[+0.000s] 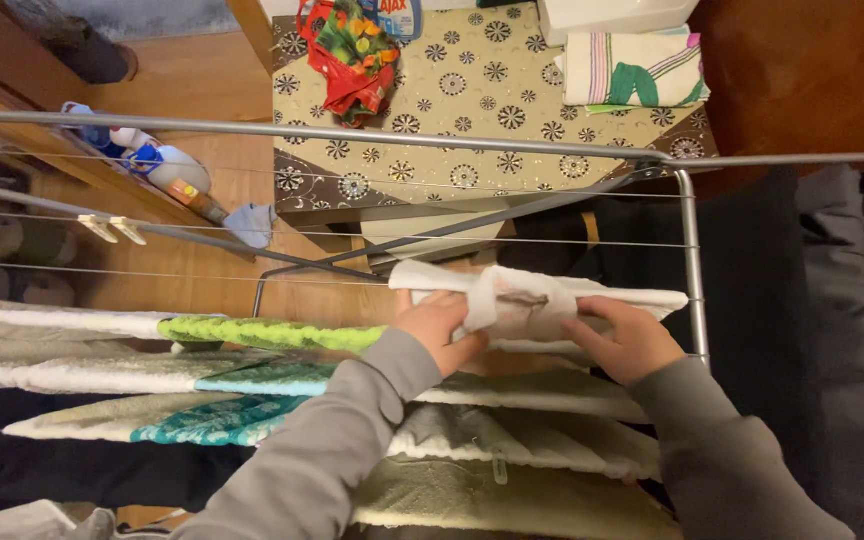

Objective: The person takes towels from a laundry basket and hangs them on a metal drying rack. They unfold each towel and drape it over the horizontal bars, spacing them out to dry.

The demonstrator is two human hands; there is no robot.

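Head cam: left hand (439,325) & right hand (629,340) both pinched white cloth (527,300) draped on drying rack (690,260) rail. Looked soft, light, floppy; best gripped at folded edges.

A cloth (532,300) is draped over a line of the drying rack (690,260), held between the left hand (437,325) and the right hand (627,340). Towels (252,385) are hung on nearer lines to the left. Behind the rack, a counter (472,120) is set, with a bag (352,55) and folded linen (632,70) on it.
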